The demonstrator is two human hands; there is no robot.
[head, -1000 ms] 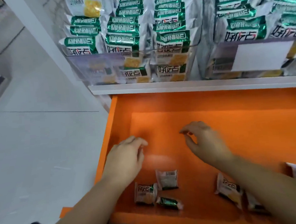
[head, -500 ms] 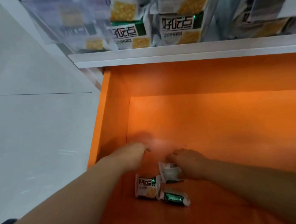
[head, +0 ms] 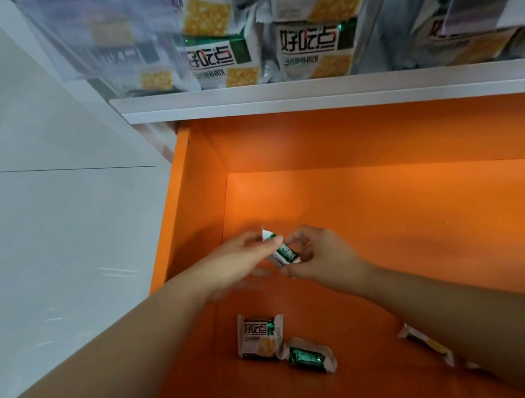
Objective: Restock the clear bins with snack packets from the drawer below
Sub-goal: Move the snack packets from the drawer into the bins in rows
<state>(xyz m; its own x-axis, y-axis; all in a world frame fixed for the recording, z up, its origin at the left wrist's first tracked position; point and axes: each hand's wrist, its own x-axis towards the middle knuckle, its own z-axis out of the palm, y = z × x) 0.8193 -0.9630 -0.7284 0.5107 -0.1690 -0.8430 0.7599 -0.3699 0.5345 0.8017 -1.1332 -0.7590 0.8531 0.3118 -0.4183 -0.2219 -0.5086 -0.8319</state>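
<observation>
- The step in hand looks like the pick-up: one snack packet (head: 283,252) is lifted clear of the floor of the orange drawer (head: 193,203), held between both hands near the drawer's back left corner.
- The left hand (head: 239,258) has its fingertips closed in a pinch on the packet's upper crimped end, the fingers otherwise fairly straight.
- The right hand (head: 319,257) is curled, thumb and fingers closed round the packet's lower end (it may be passing the packet across, but which hand carries the weight I cannot tell).
- Next, I judge, the packet has to go up past the white shelf (head: 310,100) and into one of the clear bins (head: 104,39) above, which already hold stacked packets of the same brand; one hand needs a firm grip so the other can let go.
- More stock waits in the drawer: a face-up packet (head: 259,339) touching a green packet (head: 309,355) near the front, and a third packet (head: 426,344) partly hidden under the right forearm, so the restocking seems unfinished.
</observation>
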